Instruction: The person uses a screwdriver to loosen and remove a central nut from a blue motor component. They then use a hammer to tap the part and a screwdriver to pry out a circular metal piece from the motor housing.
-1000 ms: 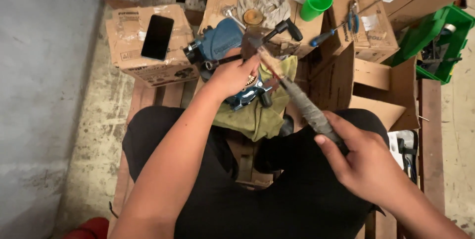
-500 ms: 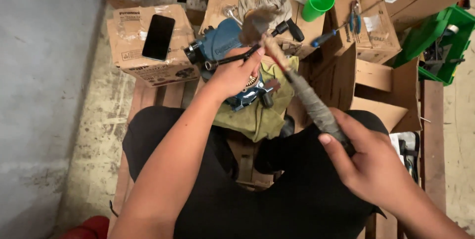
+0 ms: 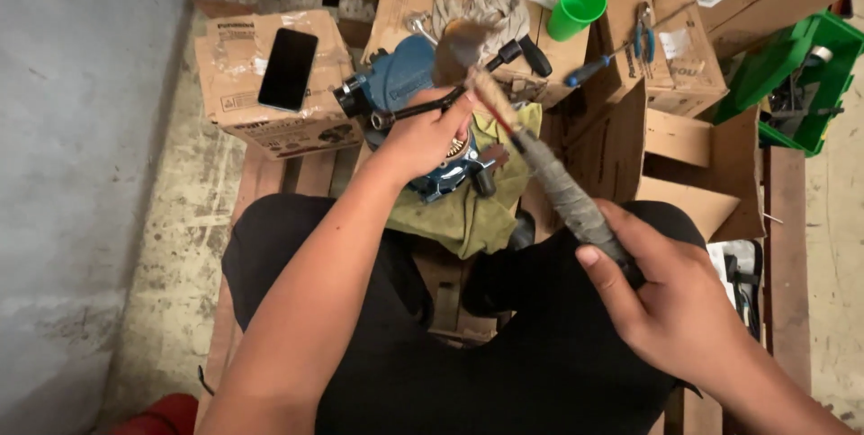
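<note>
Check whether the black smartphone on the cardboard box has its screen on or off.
Off. The flat black smartphone lies face up on the brown cardboard box left of the blue motor, its screen uniformly dark.

This is a rough workshop or storeroom corner. Stacked cardboard boxes (image 3: 423, 3) serve as the surface, over a wooden pallet (image 3: 297, 174) on a stained concrete floor (image 3: 171, 246) beside a bare grey wall (image 3: 81, 129). Tools lie about: pliers (image 3: 643, 35), a screwdriver (image 3: 598, 66), work gloves (image 3: 481, 3), and a green crate (image 3: 796, 75) of gear.
</note>
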